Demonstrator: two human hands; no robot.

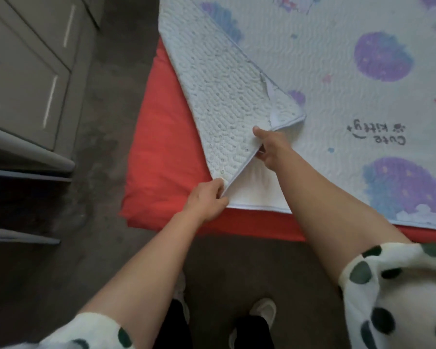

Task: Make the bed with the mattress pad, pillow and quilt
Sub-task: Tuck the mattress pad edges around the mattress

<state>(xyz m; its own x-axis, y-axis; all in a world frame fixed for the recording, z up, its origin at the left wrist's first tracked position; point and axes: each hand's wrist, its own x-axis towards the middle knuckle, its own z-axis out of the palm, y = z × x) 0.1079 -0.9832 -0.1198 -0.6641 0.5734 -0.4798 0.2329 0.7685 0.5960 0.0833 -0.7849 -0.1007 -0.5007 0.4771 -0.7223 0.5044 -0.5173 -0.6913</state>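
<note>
Head view: the mattress pad, white with purple prints, lies on the red bed. Its near-left corner is folded back, dotted underside up. The left hand has its grip pinched on the folded edge by the near hem. The right hand holds the same edge nearer the corner's tip. A grey drawer cabinet stands to the left.

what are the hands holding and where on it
Both hold the mattress pad by the edge of its folded-back corner: left hand near the fold, right hand nearer the tip.
</note>
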